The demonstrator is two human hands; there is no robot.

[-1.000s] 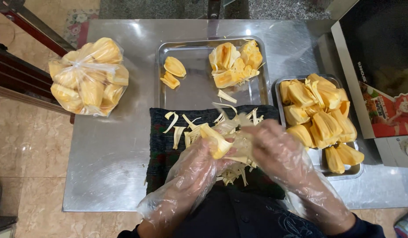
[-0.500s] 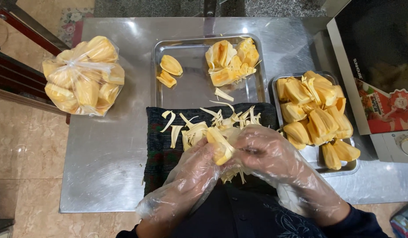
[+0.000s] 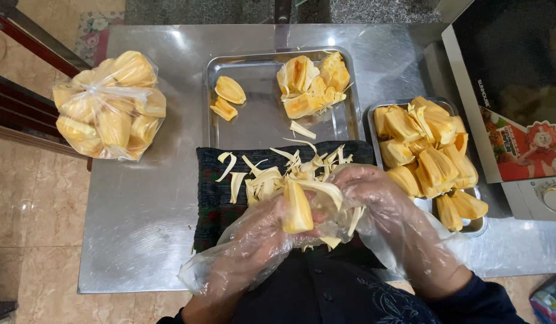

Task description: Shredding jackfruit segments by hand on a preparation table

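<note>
Both gloved hands, left hand and right hand, grasp one jackfruit pod over the dark cloth; peeling its pale strands gently works best.

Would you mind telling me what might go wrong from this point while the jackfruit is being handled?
1. The loose plastic gloves bunch around the left hand and right hand; the jackfruit pod might slip from them.
2. Pale fibre strips are scattered over the dark cloth near the table edge and may drop off.
3. The right-hand tray is piled high with pods, so more could spill.
</note>
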